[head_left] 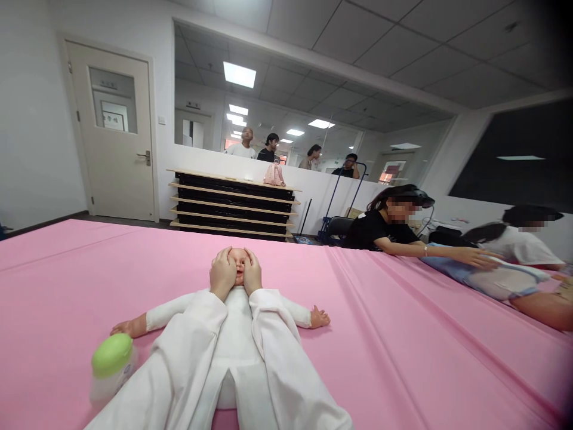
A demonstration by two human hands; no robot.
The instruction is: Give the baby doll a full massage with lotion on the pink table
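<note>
A baby doll [236, 331] in a white long-sleeved outfit lies on its back, its head away from me and its arms spread out. My left hand [222, 275] is cupped round the left side of its head, palm on the cheek. On the other side my right hand [253, 270] presses the right cheek in the same way, fingers up to the forehead. Between my palms the doll's eye, nose and mouth partly show. My white sleeves cover parts of its body and arms. A whitish container with a green lid [113, 353] stands left of my left forearm, near the doll's hand.
A pink sheet [385, 346] with creases covers the table. At the right, a person [380, 224] with a headset reaches over another doll in blue clothing, beside a second person [523, 239]. Stacked boards [233, 206], a blue trolley [333, 209] and a door [111, 131] are behind.
</note>
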